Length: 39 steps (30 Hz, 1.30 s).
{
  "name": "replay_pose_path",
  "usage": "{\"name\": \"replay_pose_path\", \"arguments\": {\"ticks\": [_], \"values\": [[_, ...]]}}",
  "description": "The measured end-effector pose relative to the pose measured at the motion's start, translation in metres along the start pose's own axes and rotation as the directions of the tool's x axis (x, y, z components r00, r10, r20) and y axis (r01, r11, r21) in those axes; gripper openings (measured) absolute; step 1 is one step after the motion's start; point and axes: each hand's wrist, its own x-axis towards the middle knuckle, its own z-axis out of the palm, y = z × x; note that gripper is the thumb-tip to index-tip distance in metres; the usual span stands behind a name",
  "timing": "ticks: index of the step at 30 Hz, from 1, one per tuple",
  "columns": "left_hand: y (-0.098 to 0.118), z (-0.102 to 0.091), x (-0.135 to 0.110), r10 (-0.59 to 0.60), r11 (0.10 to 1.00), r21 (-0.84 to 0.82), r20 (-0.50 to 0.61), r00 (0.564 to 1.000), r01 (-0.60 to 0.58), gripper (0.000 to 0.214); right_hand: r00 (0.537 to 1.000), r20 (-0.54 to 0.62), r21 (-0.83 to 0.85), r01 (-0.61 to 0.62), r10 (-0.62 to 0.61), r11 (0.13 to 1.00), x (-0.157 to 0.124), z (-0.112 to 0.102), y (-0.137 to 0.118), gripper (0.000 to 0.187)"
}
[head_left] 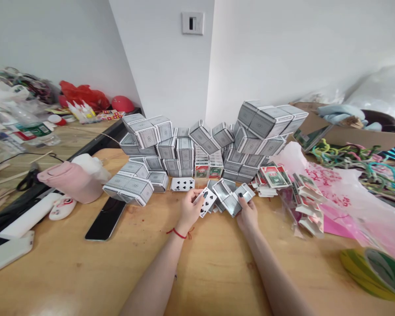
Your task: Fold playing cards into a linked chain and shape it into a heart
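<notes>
My left hand (190,210), with a red string at the wrist, pinches a spade playing card (206,202) face up just above the wooden table (200,272). My right hand (247,212) holds a fanned bunch of cards (230,196) with grey patterned backs. Both hands are close together in front of a heap of grey card decks (184,149). Another spade card (182,184) lies face up on the table just left of my left hand.
A black phone (105,218) lies at the left, near a pink pouch (70,180) and white objects. Opened card boxes (304,199) and pink plastic bags (345,193) sit at the right. A green tape roll (377,272) is at the lower right.
</notes>
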Motion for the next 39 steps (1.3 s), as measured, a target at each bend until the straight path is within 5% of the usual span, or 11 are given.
{"name": "replay_pose_path", "arguments": {"ticks": [10,17,39], "values": [[-0.006,0.006,-0.003,-0.006,0.999,0.034,0.065,0.998,0.004,0.019,0.998,0.056,-0.002,-0.033,0.033,0.999,-0.006,0.004,-0.002,0.03],[-0.011,0.006,-0.001,-0.026,1.0,0.011,0.034,0.999,0.026,0.02,0.966,0.239,0.023,-0.105,0.096,0.994,-0.022,0.012,-0.011,0.043],[-0.011,0.002,0.005,-0.049,0.998,0.028,0.012,0.999,0.049,0.022,0.974,0.226,0.003,-0.011,0.01,1.0,-0.024,0.013,-0.007,0.052]]}}
